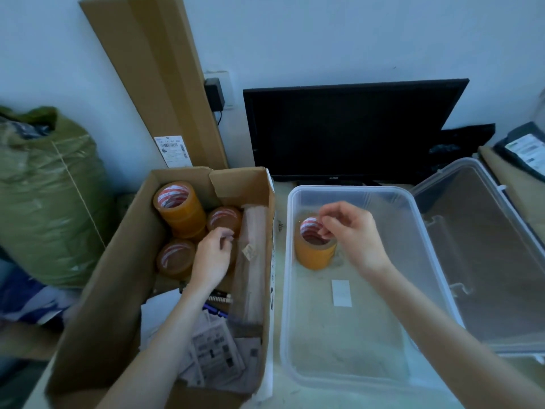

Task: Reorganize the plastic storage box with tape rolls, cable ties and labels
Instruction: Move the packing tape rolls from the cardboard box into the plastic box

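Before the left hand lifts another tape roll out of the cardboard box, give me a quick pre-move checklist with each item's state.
1. Plastic storage box open, lid set aside on its right: ok.
2. Floor space in it beside the stacked tape rolls: ok.
3. Right hand clear of that stack: not ok, fingers at its core.
4. Left hand firmly gripping a roll in the cardboard box: cannot tell, fingers curled among rolls.
5. Rolls remaining to move: ok, several.

The right box [348, 376] is clear, smooth plastic; the left box [109, 290] is matt brown cardboard; the tape rolls [181, 212] look glossy.
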`<state>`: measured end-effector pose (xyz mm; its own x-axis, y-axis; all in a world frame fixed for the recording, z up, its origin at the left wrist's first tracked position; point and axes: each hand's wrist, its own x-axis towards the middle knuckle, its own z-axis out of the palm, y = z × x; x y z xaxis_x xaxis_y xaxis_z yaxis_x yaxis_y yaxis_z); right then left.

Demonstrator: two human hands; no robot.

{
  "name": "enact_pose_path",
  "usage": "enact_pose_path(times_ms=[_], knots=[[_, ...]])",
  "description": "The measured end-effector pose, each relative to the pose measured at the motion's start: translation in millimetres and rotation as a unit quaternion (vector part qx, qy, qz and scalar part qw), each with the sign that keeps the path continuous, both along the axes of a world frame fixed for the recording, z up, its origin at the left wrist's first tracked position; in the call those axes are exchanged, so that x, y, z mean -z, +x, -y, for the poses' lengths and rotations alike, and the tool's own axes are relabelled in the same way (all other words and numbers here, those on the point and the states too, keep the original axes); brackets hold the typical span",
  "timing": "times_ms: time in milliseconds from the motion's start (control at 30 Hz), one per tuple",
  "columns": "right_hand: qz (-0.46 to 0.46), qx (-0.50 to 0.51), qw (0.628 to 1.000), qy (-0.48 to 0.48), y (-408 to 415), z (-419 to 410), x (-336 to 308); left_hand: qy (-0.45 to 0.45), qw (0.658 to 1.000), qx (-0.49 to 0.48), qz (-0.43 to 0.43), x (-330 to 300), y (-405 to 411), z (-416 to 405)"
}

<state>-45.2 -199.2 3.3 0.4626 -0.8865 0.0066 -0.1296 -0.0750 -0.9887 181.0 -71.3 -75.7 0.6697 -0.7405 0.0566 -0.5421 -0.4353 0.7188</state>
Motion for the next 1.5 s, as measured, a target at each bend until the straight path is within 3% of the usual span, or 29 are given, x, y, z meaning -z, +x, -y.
enact_pose_path(times_ms=[200,333,533,700,900,1033,1267,1500], knots=[[0.009,-0.030,0.998,0.047,4.9,-19.4,6.2,0.169,0.984,-0.035,0.045,51.4,31.1,-18.8],[0.026,-0.024,0.996,0.079,9.6,-28.9,10.6,0.290,0.948,0.023,0.132,66.7,34.5,-29.2],[0.026,-0.032,0.995,0.088,12.7,-38.7,11.5,0.342,0.908,0.059,0.235,67.3,27.6,-27.0],[0.017,-0.037,0.995,0.092,11.9,-42.3,15.7,0.313,0.917,0.036,0.243,64.9,25.3,-28.8],[0.023,-0.042,0.992,0.114,12.6,-44.6,17.3,0.223,0.952,0.035,0.206,44.5,29.8,-39.1],[0.031,-0.048,0.989,0.135,16.8,-45.4,16.6,0.150,0.959,0.040,0.238,20.9,27.6,-54.9],[0.020,-0.088,0.978,0.186,35.3,-51.2,11.1,-0.005,0.938,0.126,0.324,-33.8,-9.0,-69.5],[0.050,-0.118,0.963,0.235,45.9,-54.1,3.0,-0.070,0.895,0.183,0.401,-59.4,-44.0,-74.1]])
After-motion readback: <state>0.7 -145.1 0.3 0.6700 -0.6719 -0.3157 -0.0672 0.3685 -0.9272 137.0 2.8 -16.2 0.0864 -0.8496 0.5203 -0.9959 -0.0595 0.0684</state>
